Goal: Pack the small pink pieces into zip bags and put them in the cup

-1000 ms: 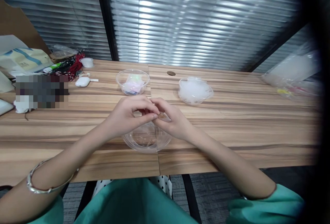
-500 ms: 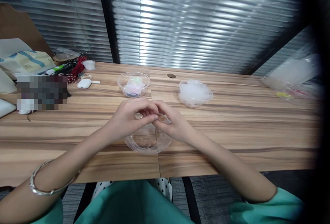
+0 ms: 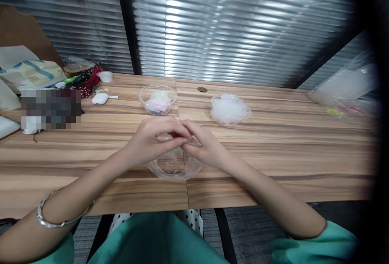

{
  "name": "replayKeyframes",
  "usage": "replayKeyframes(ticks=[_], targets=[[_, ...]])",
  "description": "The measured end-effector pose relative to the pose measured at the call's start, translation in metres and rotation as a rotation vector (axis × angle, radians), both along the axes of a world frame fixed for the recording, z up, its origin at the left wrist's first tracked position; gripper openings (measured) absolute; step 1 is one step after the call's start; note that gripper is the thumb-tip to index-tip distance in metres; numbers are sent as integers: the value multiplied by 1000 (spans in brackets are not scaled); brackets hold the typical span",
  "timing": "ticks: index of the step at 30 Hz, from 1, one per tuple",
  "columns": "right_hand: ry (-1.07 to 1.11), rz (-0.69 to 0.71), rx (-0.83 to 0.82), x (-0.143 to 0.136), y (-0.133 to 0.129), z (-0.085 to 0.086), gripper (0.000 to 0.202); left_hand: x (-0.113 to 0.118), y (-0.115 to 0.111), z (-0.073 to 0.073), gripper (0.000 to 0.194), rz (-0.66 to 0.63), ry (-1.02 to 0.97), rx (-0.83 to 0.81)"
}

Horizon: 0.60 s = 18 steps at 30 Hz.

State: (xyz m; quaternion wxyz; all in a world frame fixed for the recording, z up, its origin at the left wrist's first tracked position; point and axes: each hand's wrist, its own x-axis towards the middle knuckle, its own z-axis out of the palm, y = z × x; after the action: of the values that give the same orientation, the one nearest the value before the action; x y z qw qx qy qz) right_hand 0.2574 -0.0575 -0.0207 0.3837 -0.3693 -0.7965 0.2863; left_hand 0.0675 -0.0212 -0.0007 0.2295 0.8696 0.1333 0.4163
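Note:
Both hands meet above a clear round plastic container (image 3: pixel 158 170) near the table's front edge. My left hand (image 3: pixel 156 138) is closed in a pinch, thumb and fingertips together. Against its tips, my right hand (image 3: pixel 206 144) pinches as well. What lies between the fingertips is too small or hidden to make out. Beyond the hands stands a clear round bowl (image 3: pixel 144 104) with small pale plastic packets (image 3: pixel 160 101) inside. To its right, another clear tub (image 3: pixel 212 114) holds a whitish translucent plastic heap (image 3: pixel 231 110).
A white earphone case (image 3: pixel 100 99) lies left of the bowl, near a white spool (image 3: pixel 105 76) and red cords (image 3: pixel 92 79). A brown oval piece (image 3: pixel 202 89) sits at the back. Plastic bags (image 3: pixel 346 89) lie far right; blinds (image 3: pixel 212 33) rise behind the table.
My left fingers have drawn slightly closer together and shifted a little to the right against my right fingertips. The containers have stayed in place.

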Motion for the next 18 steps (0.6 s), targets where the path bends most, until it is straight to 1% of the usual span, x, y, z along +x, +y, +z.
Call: replayKeyframes(ticks=[2,10,15,17,18], targets=[[-6,0,-12,0,0,0,20,0,0,0,8,-25,31,-2],[-17,0,-22,0,0,2,29,1,-1,-2,8,4,53,-15],[-5,2,2,1,0,-1,20,0,-2,-2,10,55,15,-27],[7,13,-5,1,-1,-2,16,-1,-2,-2,13,68,1,-19],[18,20,-19,1,-1,-2,17,-1,-1,-2,15,73,-11,-14]])
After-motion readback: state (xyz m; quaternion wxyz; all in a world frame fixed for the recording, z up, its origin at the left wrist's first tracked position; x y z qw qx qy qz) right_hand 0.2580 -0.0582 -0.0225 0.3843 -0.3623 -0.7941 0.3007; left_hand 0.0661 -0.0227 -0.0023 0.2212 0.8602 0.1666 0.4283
